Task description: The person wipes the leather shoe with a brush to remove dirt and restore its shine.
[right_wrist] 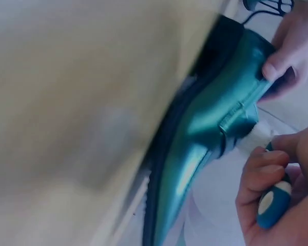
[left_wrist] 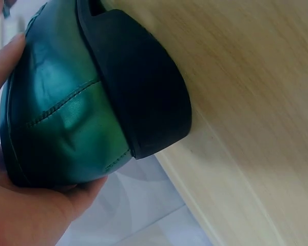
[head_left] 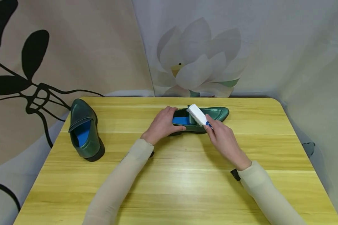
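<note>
Just above mid-frame in the head view, the shoe lies on the bench, long axis left to right, toe pointing to the frame's right. The left hand is on the heel end, fingers curled round the back of the shoe, thumb on the near side, gripping it. The right hand comes in from the lower right, fingers clenched round the blue handle of the brush. The brush's white head slants up-left across the shoe's vamp, bristles down on the leather. A second shoe stands well apart at the bench's left edge.
</note>
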A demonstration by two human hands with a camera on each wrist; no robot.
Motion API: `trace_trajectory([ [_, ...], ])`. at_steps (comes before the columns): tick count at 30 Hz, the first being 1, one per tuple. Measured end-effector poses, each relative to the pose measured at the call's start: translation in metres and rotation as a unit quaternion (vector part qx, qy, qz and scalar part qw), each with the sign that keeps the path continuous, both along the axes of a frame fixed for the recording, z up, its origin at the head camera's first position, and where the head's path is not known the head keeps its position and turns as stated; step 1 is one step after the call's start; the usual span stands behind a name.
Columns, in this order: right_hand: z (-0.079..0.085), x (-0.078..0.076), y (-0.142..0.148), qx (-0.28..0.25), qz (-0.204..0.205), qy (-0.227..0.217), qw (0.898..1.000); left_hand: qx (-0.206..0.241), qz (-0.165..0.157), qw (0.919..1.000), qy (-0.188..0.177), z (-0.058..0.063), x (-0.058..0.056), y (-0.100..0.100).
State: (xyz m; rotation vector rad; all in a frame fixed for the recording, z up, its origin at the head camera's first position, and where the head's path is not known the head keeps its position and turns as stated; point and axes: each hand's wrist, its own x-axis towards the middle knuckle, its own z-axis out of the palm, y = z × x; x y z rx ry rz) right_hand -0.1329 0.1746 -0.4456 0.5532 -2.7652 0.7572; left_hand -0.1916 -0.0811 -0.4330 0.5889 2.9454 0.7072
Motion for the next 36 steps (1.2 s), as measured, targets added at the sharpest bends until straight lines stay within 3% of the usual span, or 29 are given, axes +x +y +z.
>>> trace_trajectory([
  [7, 0.020, -0.036, -0.009, 0.037, -0.022, -0.029, 0.999, 0.006, -0.003, 1.0000, -0.003, -0.002, 0.000, 0.001],
  [11, 0.026, -0.046, -0.009, 0.050, -0.023, -0.061, 0.997, 0.007, -0.005, 0.9998, -0.019, -0.002, -0.001, -0.001],
  [15, 0.025, -0.036, -0.005, 0.055, -0.011, -0.071, 0.996, 0.005, -0.004, 0.9995, -0.032, 0.000, -0.001, -0.005],
  [23, 0.007, 0.012, 0.014, 0.037, 0.023, -0.022, 0.999, 0.004, -0.009, 0.9996, -0.025, 0.005, 0.003, -0.016],
  [27, -0.001, 0.027, 0.018, 0.023, 0.036, -0.011, 0.999, 0.009, -0.013, 0.9997, -0.018, 0.005, 0.004, -0.017],
  [31, -0.005, 0.026, 0.018, 0.000, 0.029, 0.004, 1.000, 0.006, -0.014, 0.9997, -0.017, 0.004, 0.004, -0.017],
  [36, 0.001, 0.004, 0.007, -0.018, 0.004, -0.006, 1.000, 0.003, -0.014, 0.9997, -0.018, 0.004, 0.005, -0.016],
])
